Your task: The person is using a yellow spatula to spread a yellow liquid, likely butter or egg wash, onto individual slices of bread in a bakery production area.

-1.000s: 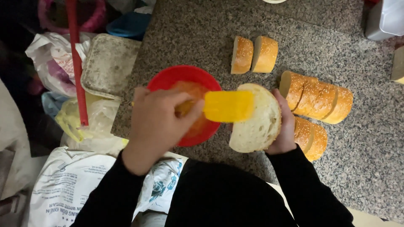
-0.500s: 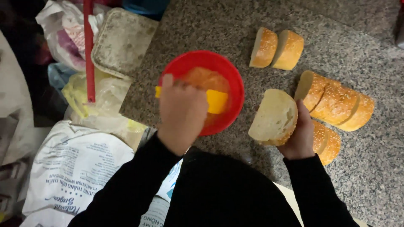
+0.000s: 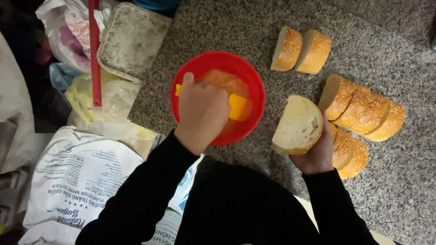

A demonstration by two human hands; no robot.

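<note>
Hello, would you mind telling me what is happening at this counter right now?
A person stands at a speckled stone counter. Their left hand holds a yellow spatula down inside a red bowl of orange spread. Their right hand holds a thick bread slice with its white cut face up, just right of the bowl. More seeded bread pieces lie on the counter to the right, and two further back.
</note>
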